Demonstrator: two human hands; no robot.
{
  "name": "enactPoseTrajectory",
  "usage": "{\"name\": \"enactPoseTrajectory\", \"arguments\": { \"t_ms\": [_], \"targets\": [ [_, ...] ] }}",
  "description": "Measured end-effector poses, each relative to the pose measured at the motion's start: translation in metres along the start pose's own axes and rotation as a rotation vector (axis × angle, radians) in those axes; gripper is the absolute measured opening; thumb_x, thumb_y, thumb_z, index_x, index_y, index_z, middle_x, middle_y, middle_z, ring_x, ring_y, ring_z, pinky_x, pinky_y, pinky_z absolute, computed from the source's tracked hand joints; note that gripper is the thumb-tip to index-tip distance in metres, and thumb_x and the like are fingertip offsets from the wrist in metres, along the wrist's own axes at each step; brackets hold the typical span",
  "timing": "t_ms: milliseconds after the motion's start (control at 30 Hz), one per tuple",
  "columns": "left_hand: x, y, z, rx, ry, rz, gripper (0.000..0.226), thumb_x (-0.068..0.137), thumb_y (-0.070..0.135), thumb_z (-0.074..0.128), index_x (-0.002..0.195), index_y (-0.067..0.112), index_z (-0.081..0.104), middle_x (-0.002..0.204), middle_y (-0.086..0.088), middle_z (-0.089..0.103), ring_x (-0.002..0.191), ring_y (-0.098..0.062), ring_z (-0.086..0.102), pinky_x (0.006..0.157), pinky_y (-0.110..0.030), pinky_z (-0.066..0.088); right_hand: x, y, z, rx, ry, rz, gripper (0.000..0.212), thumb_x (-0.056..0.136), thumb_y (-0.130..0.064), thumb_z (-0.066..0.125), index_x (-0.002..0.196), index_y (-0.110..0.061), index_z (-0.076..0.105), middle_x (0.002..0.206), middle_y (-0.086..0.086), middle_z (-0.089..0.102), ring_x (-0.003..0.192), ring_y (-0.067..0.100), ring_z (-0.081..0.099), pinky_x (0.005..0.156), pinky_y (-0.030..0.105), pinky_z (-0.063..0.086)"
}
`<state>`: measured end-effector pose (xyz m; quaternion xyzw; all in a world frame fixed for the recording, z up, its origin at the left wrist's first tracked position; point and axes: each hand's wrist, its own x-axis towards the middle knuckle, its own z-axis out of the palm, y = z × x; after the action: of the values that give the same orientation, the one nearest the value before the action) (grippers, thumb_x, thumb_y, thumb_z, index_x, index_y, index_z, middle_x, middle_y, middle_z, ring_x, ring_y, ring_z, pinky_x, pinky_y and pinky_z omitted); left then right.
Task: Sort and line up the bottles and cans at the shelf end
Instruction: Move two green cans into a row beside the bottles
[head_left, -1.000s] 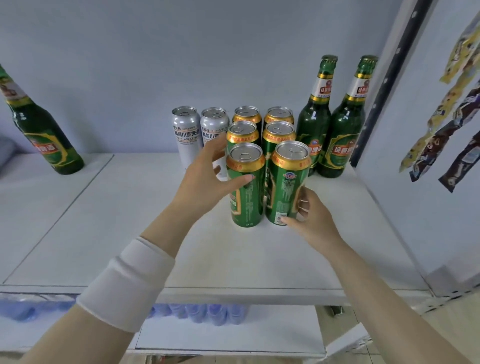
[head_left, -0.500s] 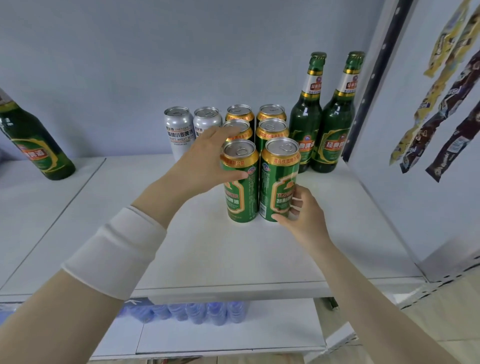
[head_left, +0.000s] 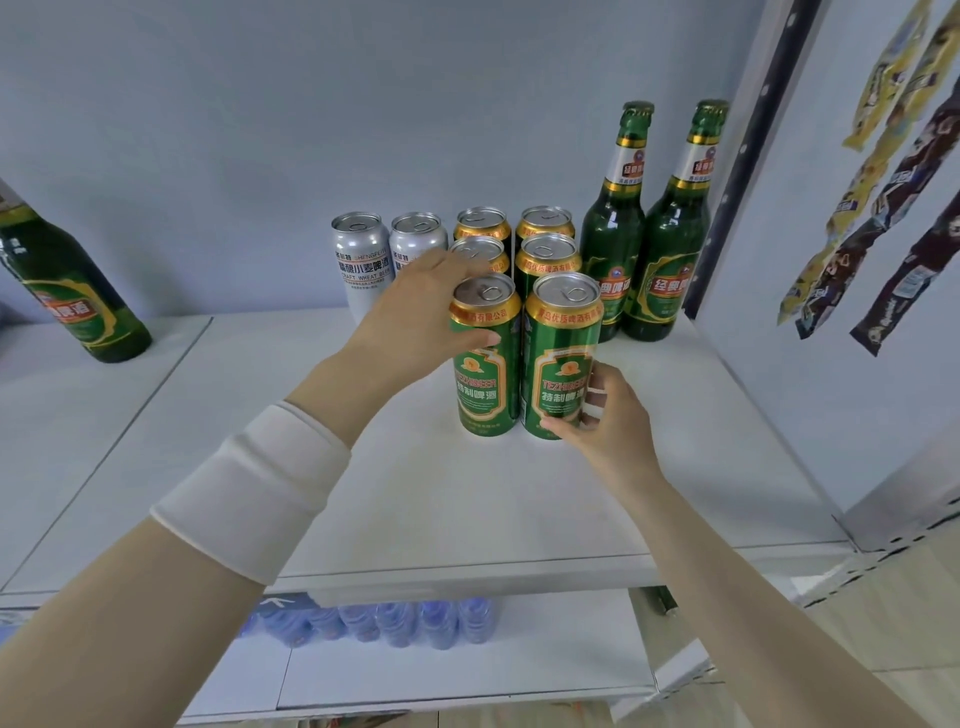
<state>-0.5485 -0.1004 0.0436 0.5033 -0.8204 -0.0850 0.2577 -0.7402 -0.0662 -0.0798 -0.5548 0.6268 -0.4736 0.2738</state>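
Note:
Several green-and-gold beer cans stand in two files on the white shelf (head_left: 519, 499). My left hand (head_left: 415, 317) wraps the upper part of the front left can (head_left: 485, 384). Around the lower right side of the front right can (head_left: 561, 364) sits my right hand (head_left: 608, 421). Both front cans are upright and touch each other. Two silver cans (head_left: 363, 260) stand left of the green files, at the back wall. Two green glass bottles (head_left: 644, 228) stand upright at the right, by the shelf end.
A third green bottle (head_left: 67, 296) stands alone far left on the neighbouring shelf board. A dark upright post (head_left: 737, 171) and a white side panel close the right end, with snack packets (head_left: 883, 208) hanging there. Blue-capped bottles (head_left: 395, 623) sit on the shelf below.
The front right can was tilted and now stands upright against the front left can. My left hand has closed more firmly around the front left can.

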Motion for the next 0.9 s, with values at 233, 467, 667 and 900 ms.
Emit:
{"name": "enactPoseTrajectory", "arguments": {
  "t_ms": [233, 467, 667, 900],
  "targets": [
    [0.002, 0.001, -0.001, -0.002, 0.012, -0.013, 0.073, 0.07, 0.03, 0.077, 0.133, 0.015, 0.043, 0.13, -0.007, 0.051, 0.12, -0.024, 0.047, 0.098, -0.033, 0.038, 0.001, -0.003, 0.007, -0.027, 0.024, 0.018, 0.075, 0.067, -0.012, 0.08, 0.131, -0.013, 0.042, 0.129, 0.009, 0.054, 0.11, 0.021, 0.056, 0.095, 0.041, 0.049],
    [-0.002, 0.003, 0.003, 0.001, 0.045, 0.004, 0.074, 0.074, 0.029, 0.073, 0.138, 0.017, 0.037, 0.137, -0.006, 0.048, 0.125, -0.023, 0.044, 0.1, -0.028, 0.034, 0.0, -0.012, 0.009, -0.169, 0.008, 0.027, 0.079, 0.07, -0.02, 0.077, 0.137, -0.013, 0.035, 0.132, 0.009, 0.053, 0.119, 0.024, 0.052, 0.095, 0.034, 0.043],
    [-0.057, 0.006, 0.006, 0.07, 0.075, -0.076, 0.085, 0.086, 0.041, 0.056, 0.148, 0.013, 0.004, 0.157, -0.004, 0.015, 0.141, -0.021, 0.024, 0.108, -0.037, 0.031, -0.047, -0.03, 0.013, -0.541, -0.065, 0.08, 0.082, 0.081, -0.036, 0.064, 0.144, -0.006, 0.019, 0.139, 0.017, 0.039, 0.128, 0.033, 0.04, 0.101, 0.041, 0.037],
    [-0.157, -0.023, 0.003, 0.315, -0.123, -0.283, 0.067, 0.093, 0.04, 0.043, 0.146, 0.012, 0.013, 0.15, -0.01, 0.03, 0.14, -0.027, 0.025, 0.114, -0.036, 0.017, -0.119, -0.064, 0.056, -0.868, -0.301, -0.17, 0.072, 0.091, -0.041, 0.046, 0.146, -0.008, 0.013, 0.154, 0.015, 0.016, 0.142, 0.032, 0.016, 0.115, 0.046, 0.019]
  ]
}}
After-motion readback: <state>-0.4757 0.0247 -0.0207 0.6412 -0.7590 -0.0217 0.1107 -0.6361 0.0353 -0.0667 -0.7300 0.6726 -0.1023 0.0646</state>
